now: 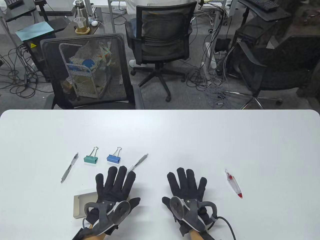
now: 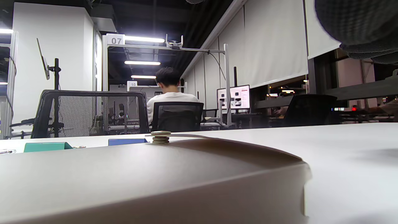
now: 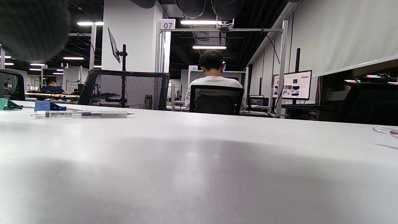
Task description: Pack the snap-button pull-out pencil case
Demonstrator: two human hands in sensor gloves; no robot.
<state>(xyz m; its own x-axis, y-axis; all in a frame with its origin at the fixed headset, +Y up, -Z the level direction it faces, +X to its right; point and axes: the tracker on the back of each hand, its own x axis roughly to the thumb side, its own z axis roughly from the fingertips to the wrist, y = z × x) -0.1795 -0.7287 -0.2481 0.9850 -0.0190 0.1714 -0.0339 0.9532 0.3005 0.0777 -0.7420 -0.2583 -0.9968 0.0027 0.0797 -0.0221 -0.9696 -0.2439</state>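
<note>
The grey pencil case (image 1: pixel 81 205) lies flat at the table's front left, mostly hidden under my left hand (image 1: pixel 116 186). That hand rests flat on it, fingers spread. The case fills the bottom of the left wrist view (image 2: pixel 149 177), its metal snap button (image 2: pixel 160 137) on top. My right hand (image 1: pixel 187 186) lies flat and empty on the bare table, fingers spread. A clear pen (image 1: pixel 69 167) lies at the left. A second pen (image 1: pixel 138 163) lies by my left fingertips and shows in the right wrist view (image 3: pixel 82 114). A green binder clip (image 1: pixel 90 158), a blue binder clip (image 1: pixel 113 157) and a red-tipped correction tape (image 1: pixel 234 183) lie apart.
The white table (image 1: pixel 200 140) stretches wide behind the items. A mesh office chair (image 1: pixel 87 72) stands against the far edge at the left. More chairs, cables and a seated person are beyond.
</note>
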